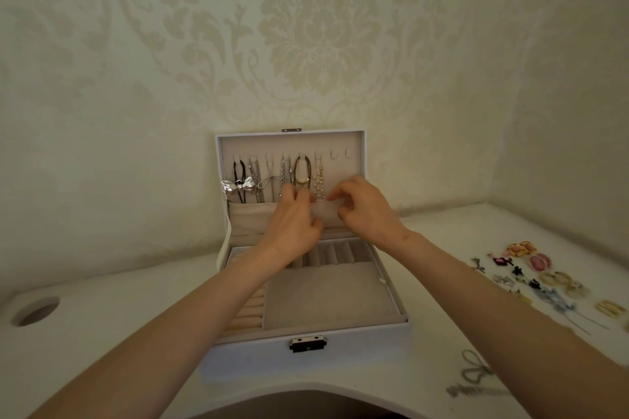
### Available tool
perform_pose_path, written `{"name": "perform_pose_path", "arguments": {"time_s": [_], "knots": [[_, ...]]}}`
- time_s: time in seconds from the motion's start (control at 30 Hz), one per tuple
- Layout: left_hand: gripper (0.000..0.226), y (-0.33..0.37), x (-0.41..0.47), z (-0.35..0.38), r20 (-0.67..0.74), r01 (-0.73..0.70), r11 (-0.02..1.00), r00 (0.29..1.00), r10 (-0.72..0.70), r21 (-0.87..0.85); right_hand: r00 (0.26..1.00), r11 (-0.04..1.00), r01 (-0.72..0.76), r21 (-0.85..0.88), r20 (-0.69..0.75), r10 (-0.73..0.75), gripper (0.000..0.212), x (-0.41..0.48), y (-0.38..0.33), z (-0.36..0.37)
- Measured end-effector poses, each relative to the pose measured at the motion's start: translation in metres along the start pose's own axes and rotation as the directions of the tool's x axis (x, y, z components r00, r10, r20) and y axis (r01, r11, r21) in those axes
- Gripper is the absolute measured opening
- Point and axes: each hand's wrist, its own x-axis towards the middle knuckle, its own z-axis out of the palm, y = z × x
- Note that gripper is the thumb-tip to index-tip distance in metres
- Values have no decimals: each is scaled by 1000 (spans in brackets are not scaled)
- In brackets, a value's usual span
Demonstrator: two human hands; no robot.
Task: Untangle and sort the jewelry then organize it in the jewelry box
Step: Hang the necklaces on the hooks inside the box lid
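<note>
A white jewelry box (343, 343) stands open on the table, its lid upright against the wall. Several necklaces (289, 177) hang from hooks inside the lid, among them a silver bow pendant (238, 188) and a pearl chain (319, 184). Their lower ends drop behind the beige fabric pocket (252, 214) at the lid's base. My left hand (293, 221) and my right hand (366, 211) both pinch the pocket's upper edge near its middle, just below the pearl chain. The tray's large beige compartment (326, 296) holds nothing.
Several loose earrings and brooches (531, 272) lie spread on the white table to the right. A silver chain (474, 374) lies near the front right edge. A round cable hole (35, 311) is at the far left. The table's front edge curves inward.
</note>
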Motion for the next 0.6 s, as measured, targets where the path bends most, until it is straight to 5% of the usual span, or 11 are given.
{"name": "perform_pose_path", "arguments": {"time_s": [0.6], "knots": [[24,62,-34,24,135,-230,943,954,267,-240,984,986,-168,20,61,166,14,-79,31,-54]]}}
